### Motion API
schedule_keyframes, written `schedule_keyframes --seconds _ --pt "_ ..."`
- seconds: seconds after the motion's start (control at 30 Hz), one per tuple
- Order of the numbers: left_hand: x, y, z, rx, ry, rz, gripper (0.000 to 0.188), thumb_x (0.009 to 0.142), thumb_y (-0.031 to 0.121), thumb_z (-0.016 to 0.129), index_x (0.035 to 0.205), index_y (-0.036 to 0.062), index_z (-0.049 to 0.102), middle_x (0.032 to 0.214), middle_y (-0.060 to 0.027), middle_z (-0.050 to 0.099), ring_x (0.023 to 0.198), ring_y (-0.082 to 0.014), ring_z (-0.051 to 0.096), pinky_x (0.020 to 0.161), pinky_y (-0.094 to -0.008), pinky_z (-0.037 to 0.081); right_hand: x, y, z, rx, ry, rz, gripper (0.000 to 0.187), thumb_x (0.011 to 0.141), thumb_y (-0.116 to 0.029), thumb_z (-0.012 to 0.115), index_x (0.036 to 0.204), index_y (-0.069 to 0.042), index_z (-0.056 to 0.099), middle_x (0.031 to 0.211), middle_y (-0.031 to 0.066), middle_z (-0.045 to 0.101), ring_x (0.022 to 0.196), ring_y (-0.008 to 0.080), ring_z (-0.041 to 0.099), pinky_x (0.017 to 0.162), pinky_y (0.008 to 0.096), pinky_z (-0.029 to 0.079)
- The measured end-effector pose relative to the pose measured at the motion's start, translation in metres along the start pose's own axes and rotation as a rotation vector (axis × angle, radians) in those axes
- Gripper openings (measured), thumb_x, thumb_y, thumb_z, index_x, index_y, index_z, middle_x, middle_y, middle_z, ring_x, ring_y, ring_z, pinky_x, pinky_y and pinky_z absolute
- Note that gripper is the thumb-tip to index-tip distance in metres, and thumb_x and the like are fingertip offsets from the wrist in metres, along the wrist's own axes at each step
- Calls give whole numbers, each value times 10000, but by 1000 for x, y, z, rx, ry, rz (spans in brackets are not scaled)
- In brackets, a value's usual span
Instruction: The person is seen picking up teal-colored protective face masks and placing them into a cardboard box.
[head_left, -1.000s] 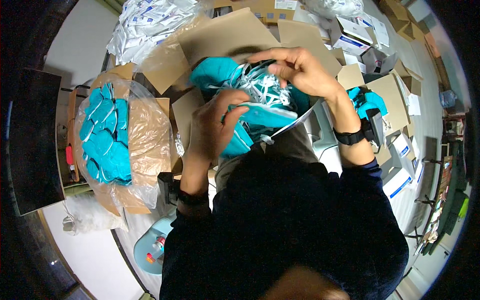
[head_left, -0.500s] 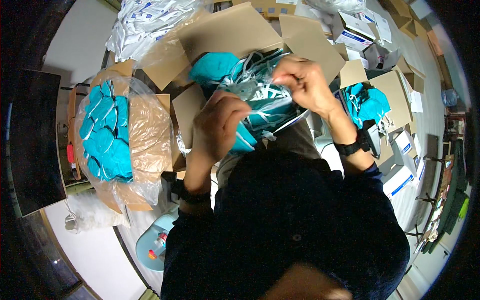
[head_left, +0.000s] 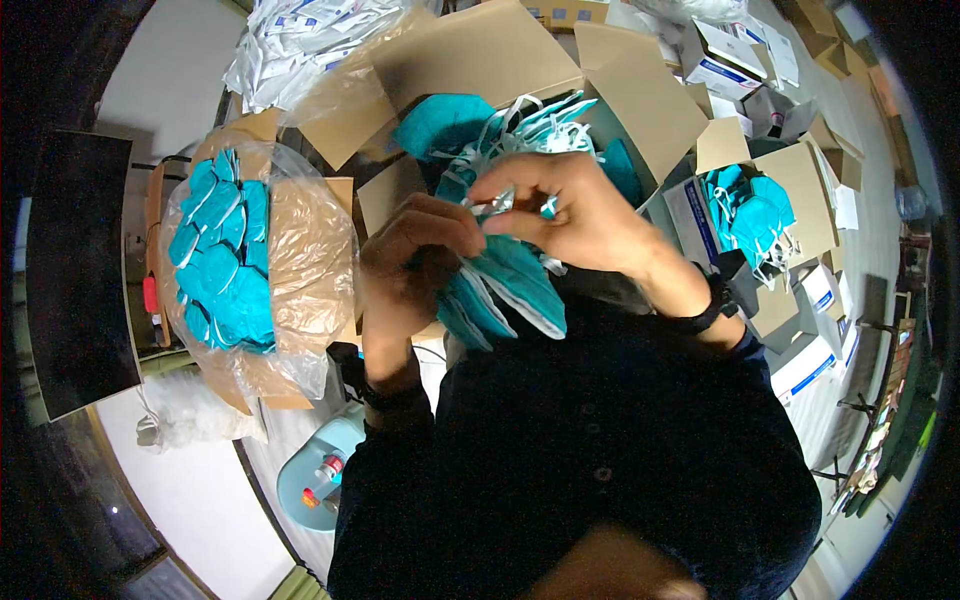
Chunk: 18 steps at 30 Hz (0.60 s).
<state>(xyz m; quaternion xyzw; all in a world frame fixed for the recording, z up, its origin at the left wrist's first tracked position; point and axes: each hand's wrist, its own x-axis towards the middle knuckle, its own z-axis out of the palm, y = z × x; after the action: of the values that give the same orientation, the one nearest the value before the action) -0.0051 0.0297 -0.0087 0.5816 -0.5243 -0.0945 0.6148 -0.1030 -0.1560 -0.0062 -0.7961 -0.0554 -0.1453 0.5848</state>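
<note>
A small bunch of teal face masks (head_left: 520, 285) with white edges hangs below my two hands, close to my chest. My left hand (head_left: 420, 250) is closed at the upper end of the bunch, its fingers curled and partly blurred. Opposite it, my right hand (head_left: 590, 215) pinches white elastic straps (head_left: 495, 205) between thumb and fingers. The fingertips of both hands nearly meet. Just beyond them, more teal masks (head_left: 445, 125) with tangled white straps lie in an open cardboard box (head_left: 470, 50), partly hidden by my hands.
To the left, a carton lined with a clear plastic bag (head_left: 315, 270) holds stacked teal masks (head_left: 220, 265). Another box of masks (head_left: 750, 210) stands at the right, near white boxes (head_left: 805, 365). White packets (head_left: 300, 50) are heaped at the back. A bottle (head_left: 328, 468) lies on a light-blue stool (head_left: 300, 475).
Both hands have come closer together and nearer my chest, from above the box's contents. The bunch of masks now hangs beneath them, and the straps are no longer stretched between the hands.
</note>
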Motion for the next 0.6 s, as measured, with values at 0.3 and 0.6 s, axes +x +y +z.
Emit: schedule_keyframes --seconds 0.3,0.6 --pt "3 -17 0 140 16 -11 106 769 36 589 871 19 562 913 -107 599 848 -195 561 772 -278 441 -1 3 1 -71 6 -13 88 774 7 685 822 -4 611 750 111 615 650 247 590 586 315 450" --pt "-8 -55 -22 -324 411 -34 178 861 188 535 936 32 578 878 -119 568 783 -174 519 728 -292 424 -17 0 -23 -230 76 -210 52 803 22 653 769 4 619 719 88 608 675 210 572 610 305 434"
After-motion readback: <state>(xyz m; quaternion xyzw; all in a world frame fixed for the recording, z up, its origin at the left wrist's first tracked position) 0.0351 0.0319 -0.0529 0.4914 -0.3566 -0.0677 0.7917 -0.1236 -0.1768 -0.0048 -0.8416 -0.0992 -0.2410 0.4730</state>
